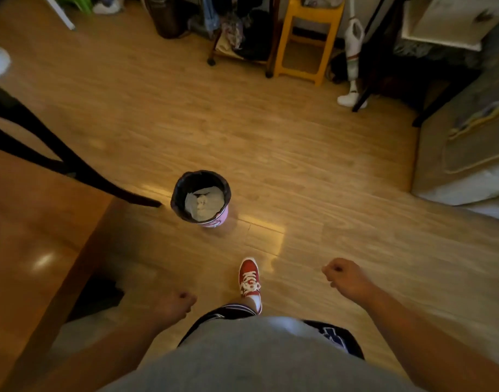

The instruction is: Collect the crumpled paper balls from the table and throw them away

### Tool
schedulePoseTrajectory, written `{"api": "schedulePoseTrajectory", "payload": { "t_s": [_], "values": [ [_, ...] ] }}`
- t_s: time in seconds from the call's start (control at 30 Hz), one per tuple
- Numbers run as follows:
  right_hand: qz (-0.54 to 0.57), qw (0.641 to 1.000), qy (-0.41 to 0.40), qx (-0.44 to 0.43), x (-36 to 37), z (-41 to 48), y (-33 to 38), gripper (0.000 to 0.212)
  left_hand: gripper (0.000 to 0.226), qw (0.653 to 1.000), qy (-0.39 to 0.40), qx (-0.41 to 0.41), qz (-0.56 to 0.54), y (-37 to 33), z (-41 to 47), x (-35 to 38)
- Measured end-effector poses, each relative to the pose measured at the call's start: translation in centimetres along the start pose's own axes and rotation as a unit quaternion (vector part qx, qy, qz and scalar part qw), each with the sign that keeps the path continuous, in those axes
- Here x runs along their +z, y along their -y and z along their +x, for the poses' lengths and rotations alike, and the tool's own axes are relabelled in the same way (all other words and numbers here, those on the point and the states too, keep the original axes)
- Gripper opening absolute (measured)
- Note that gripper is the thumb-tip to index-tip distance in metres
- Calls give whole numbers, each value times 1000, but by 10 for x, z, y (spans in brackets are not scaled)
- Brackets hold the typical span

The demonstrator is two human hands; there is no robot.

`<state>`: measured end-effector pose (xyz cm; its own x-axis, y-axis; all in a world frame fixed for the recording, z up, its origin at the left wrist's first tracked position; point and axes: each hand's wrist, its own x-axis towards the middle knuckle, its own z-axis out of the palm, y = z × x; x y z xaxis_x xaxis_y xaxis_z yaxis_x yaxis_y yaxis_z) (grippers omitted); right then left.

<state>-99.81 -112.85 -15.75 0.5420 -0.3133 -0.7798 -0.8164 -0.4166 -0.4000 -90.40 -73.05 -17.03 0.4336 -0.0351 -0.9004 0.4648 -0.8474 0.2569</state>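
Observation:
A small pink waste bin (pixel 216 220) lined with a black bag stands on the wooden floor ahead of me. Crumpled white paper (pixel 204 203) lies inside it. My left hand (pixel 176 305) hangs low at the lower left, curled into a fist, with nothing visible in it. My right hand (pixel 346 277) is at the lower right, also closed into a fist, and no paper shows between its fingers. Both hands are well short of the bin. The brown wooden table (pixel 30 236) fills the left edge; no paper balls show on the part I see.
A black chair leg (pixel 73 168) slants across the left, ending near the bin. My red shoe (pixel 249 280) is on the floor between my hands. A yellow stool (pixel 310 38), a clothes rack (pixel 240 32) and a white stick vacuum (pixel 353 58) stand at the back. A bed (pixel 469 137) is at right.

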Motion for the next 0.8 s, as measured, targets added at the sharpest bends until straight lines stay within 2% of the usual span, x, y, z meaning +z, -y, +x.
{"api": "schedulePoseTrajectory", "payload": {
  "t_s": [0.2, 0.37, 0.5, 0.63, 0.8],
  "values": [
    [20, 998, -19, 55, -66, 21, -3, 28, 15, 999, -12, 43, -12, -138, 38, -34],
    [18, 995, -19, 97, -123, 62, -14, 25, 32, 994, -2, 113, 7, -257, 73, -46],
    [-24, 995, -3, 99, -177, 112, -11, 26, 33, 993, 14, 118, -17, -338, 99, -51],
    [-88, 993, 8, 74, -235, 164, 17, 30, 31, 994, -6, 106, -21, -382, 111, -59],
    [-156, 987, 48, 0, -296, 227, 104, 30, 28, 997, -46, 44, -50, -384, 109, -79]
  ]
}}
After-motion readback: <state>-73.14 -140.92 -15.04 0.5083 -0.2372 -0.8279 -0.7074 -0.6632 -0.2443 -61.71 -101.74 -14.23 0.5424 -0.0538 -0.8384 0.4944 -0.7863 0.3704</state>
